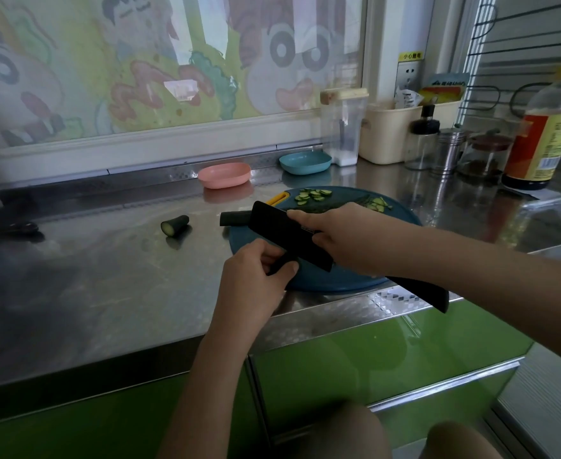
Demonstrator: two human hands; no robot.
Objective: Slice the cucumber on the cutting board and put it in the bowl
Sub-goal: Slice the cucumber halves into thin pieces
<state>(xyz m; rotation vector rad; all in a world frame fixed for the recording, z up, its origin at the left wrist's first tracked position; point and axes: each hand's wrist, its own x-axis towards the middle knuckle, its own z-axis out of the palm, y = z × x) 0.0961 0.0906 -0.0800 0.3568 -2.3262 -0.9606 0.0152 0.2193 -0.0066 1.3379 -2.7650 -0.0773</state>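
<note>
My right hand (338,240) grips the black knife (289,236) over the cutting board (338,281). My left hand (252,276) pinches a dark cucumber piece (280,261) beneath the blade.

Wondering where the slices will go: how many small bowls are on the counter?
2. The pink bowl sits behind the cutting board; the blue bowl stands to its right, beside a clear canister. None seems hidden.
</note>
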